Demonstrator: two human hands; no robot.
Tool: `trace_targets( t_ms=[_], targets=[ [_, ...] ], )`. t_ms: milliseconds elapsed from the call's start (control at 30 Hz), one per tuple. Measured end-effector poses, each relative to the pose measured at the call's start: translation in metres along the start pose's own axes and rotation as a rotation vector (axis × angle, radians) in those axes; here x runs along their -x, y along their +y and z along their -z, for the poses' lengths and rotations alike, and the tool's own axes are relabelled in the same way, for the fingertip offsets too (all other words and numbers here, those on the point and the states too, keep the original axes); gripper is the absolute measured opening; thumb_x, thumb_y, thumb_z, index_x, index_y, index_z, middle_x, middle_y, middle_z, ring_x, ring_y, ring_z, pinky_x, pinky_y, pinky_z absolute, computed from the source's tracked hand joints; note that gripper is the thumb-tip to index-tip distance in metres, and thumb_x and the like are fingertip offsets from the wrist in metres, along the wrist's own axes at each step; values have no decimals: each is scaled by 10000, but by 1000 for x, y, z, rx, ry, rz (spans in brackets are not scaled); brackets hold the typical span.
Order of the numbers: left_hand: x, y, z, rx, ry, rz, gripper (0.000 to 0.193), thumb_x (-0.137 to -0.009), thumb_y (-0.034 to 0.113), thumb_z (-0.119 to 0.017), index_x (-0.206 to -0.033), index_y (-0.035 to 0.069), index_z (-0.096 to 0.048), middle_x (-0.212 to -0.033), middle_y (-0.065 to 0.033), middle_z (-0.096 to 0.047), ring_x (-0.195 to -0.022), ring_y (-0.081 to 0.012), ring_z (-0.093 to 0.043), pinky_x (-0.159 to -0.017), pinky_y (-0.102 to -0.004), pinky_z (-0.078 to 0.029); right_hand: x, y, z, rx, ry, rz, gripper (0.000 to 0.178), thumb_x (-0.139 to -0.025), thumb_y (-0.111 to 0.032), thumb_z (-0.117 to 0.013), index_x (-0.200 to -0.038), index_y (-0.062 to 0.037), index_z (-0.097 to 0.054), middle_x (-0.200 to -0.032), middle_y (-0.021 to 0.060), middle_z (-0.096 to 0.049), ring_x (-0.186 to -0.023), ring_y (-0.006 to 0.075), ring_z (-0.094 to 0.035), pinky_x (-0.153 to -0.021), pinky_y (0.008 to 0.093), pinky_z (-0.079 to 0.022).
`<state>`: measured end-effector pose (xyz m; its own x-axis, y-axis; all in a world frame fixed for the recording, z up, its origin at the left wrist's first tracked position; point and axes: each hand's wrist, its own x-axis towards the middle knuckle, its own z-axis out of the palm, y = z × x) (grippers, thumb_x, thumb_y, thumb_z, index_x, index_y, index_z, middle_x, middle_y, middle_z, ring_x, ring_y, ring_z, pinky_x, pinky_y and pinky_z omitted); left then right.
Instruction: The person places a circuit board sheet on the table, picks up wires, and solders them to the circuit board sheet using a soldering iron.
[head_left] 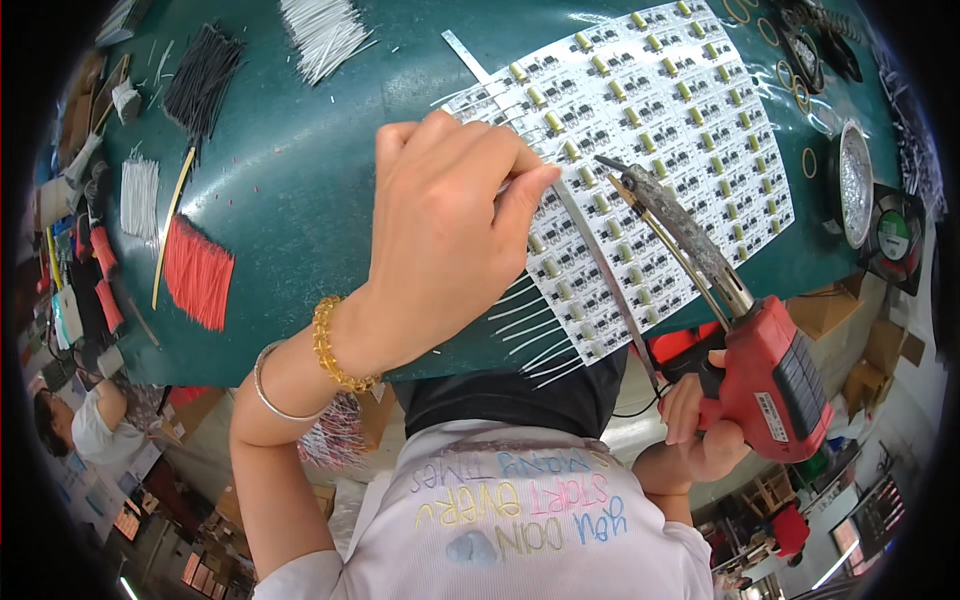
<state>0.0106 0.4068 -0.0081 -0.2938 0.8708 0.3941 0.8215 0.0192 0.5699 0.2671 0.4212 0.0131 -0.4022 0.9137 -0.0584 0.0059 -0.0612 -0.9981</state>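
Note:
A white panel of circuit boards (690, 150), set with rows of yellowish parts and small black chips, lies on the green table. Above its left part, my left hand (450, 205) is closed in a pinch; whatever its fingertips hold is hidden. My right hand (700, 425) grips a red soldering gun (770, 375) by the handle. The gun's dark tip (608, 163) and a thin brass tube beside it point at the panel, just right of my left fingertips. A narrow metal strip (605, 265) lies across the panel. White wires (540, 335) stick out from the panel's near left edge.
Bundles of black wires (203, 80), red wires (198, 272) and white wires (325, 38) lie on the table's left side. Red-handled tools (105, 255) crowd the left edge. At the right are a silver dish (855, 185) and a small fan (893, 238). Another person (90, 420) sits at lower left.

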Motion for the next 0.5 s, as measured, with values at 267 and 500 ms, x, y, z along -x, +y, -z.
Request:
trace_targets(
  t_ms=[267,500],
  targets=[
    [-2,-2,-2,-31,-113,65,112,-743,94,-722,-692,70,-626,-619,-1,-546,-629,-162,-482,-688,-304,-332,0,6,3,1,-98,-59,714,-871,-486,-587,-1171,132,-392,-480,4,-442,-360,104,-437,-382,245,-365],
    [-3,-1,-2,-41,-121,56,118,-737,91,-723,-683,78,-619,-610,6,-538,-624,-157,-477,-682,-303,-328,17,28,20,10,18,-3,652,-872,-470,-597,-1119,107,-421,-492,5,-444,-358,104,-426,-382,240,-356]
  ],
)
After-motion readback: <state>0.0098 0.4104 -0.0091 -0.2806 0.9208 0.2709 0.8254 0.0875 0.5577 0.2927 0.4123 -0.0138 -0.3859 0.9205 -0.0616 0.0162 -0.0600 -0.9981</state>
